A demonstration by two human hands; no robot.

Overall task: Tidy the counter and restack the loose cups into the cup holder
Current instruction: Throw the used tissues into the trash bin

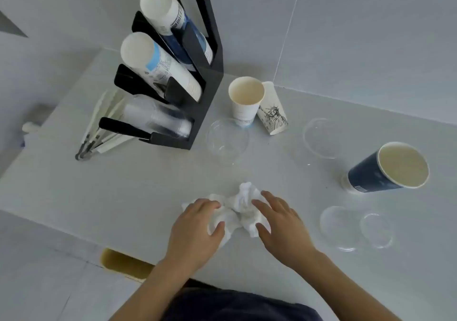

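A crumpled white cloth (241,207) lies on the grey counter (123,197) near its front edge. My left hand (197,229) grips its left side, thumb and fingers curled into the fabric. My right hand (279,221) rests on its right side with fingers spread. At the back left stands the black cup holder (202,93), with two stacks of paper cups and a stack of clear cups in its slots. Loose cups stand apart: a white paper cup (246,103), an upside-down white cup with a statue print (272,110), a navy paper cup (388,170), and a clear cup (227,140).
More clear plastic cups sit at the right: one (321,137) behind the navy cup, two (356,228) near the front right. Wrapped straws (103,127) lie left of the holder. A tiled wall rises behind the counter. A tan opening (126,263) shows below the front edge.
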